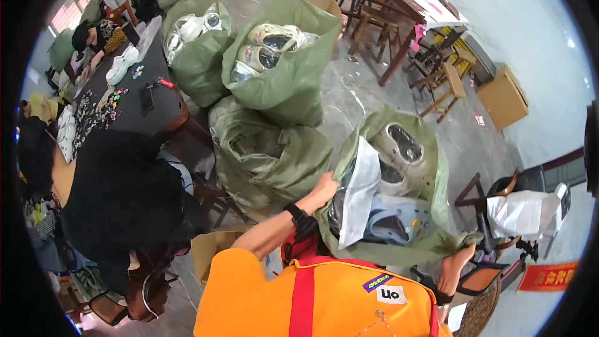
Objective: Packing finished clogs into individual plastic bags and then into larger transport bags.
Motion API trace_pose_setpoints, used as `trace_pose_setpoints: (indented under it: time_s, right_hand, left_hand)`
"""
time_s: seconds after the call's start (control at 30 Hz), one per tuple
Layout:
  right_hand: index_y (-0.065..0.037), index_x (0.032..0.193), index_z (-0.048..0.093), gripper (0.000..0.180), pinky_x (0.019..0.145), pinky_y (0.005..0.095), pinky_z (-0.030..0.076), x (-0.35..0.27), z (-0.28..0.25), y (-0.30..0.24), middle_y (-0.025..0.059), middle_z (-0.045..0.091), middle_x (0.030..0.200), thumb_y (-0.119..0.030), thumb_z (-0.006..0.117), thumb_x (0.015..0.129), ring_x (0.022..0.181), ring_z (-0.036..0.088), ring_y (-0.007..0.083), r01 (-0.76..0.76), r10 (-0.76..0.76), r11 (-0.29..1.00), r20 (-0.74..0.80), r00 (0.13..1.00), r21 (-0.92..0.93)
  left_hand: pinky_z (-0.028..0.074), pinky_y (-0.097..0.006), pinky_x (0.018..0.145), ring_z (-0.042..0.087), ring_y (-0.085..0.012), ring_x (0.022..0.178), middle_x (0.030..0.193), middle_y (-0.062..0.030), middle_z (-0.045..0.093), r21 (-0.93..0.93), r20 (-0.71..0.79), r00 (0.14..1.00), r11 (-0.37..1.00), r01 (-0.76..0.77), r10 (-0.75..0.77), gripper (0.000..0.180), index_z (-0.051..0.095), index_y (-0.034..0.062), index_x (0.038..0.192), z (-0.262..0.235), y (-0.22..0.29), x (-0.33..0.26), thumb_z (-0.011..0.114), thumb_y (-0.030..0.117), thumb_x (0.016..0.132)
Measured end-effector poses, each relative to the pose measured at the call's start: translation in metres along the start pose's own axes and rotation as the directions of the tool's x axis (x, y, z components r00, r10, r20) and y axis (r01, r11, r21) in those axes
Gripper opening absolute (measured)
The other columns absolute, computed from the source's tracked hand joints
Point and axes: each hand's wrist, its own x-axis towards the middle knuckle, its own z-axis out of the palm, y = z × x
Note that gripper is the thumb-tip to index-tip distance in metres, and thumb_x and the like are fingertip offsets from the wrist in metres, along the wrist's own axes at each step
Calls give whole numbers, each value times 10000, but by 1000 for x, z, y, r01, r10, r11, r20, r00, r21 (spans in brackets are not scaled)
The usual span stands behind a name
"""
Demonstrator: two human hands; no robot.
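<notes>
A large green woven sack point(430, 168) stands open in front of me. Inside it are clogs in clear wrapping: a beige pair point(399, 150) towards the back and a blue-grey clog point(396, 221) with small charms at the front. A white sheet or flat packet point(360, 193) stands on the left side of the opening. My left hand point(323, 190) is closed on the sack's left rim. At the right near corner, my right hand point(458, 259) grips the bunched edge of the same sack; its fingers are partly hidden.
Beyond stand two sacks of wrapped shoes point(281, 93) point(203, 65) and a slack-topped sack point(268, 162). To the left, people sit at a dark table point(159, 97) with small charms and white clogs. A wooden table point(399, 0), stools point(446, 87), a cardboard box point(504, 97) and a chair point(518, 212) stand right.
</notes>
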Motion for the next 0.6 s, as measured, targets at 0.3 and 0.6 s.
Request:
trace_pose_setpoints:
  time_s: [0.3,0.6]
  right_hand:
    - [-81,834,501,222,747,323,401,181,193,26,49,538,911,-243,353,869,856,495,194,-396,405,909,491,771,-128]
    - [-49,928,520,287,776,351,414,374,297,245,80,552,913,-240,380,767,855,515,211,-429,740,669,488,463,-607]
  left_hand:
    - [423,-290,686,544,-188,741,832,-106,596,184,-404,900,978,-97,165,316,529,-37,975,-89,88,133,433,34,682]
    - [418,-292,696,517,-149,804,1045,-62,523,-53,-730,667,986,161,-148,362,458,91,1141,-18,37,148,384,114,787]
